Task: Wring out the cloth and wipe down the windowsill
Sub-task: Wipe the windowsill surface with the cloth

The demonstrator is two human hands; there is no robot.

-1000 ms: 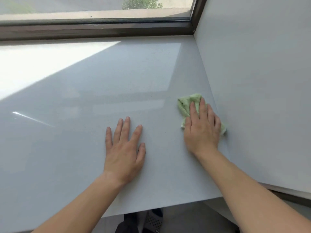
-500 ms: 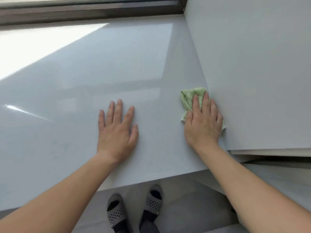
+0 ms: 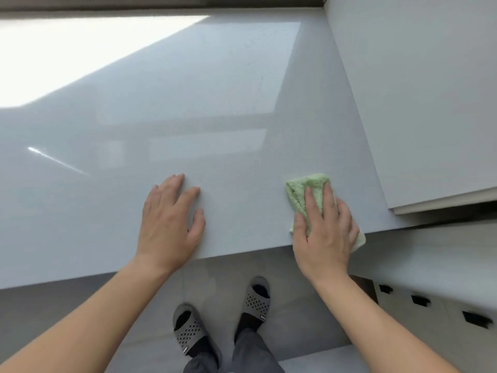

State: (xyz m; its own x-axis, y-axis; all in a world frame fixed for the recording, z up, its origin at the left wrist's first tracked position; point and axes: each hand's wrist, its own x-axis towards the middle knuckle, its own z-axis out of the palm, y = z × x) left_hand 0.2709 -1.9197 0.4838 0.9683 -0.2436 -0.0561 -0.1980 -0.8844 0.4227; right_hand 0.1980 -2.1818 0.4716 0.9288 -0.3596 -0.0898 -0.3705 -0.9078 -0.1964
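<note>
A folded light-green cloth [image 3: 302, 188] lies on the glossy pale-grey windowsill [image 3: 188, 109], close to its front edge and near the right wall. My right hand [image 3: 324, 232] presses flat on the cloth, covering its near half; a corner sticks out past the sill's front edge. My left hand [image 3: 169, 222] rests palm-down on the bare sill to the left, fingers slightly apart, holding nothing.
A white wall panel [image 3: 419, 90] rises along the sill's right side. The dark window frame [image 3: 161, 1] runs along the far edge. Bright sunlight falls on the sill's far left. Below the front edge are the floor and two feet in grey slippers [image 3: 223, 316].
My right hand has slid the cloth toward me along the right wall to the sill's front edge. My left hand has also drawn back to the front edge. The view has tilted downward.
</note>
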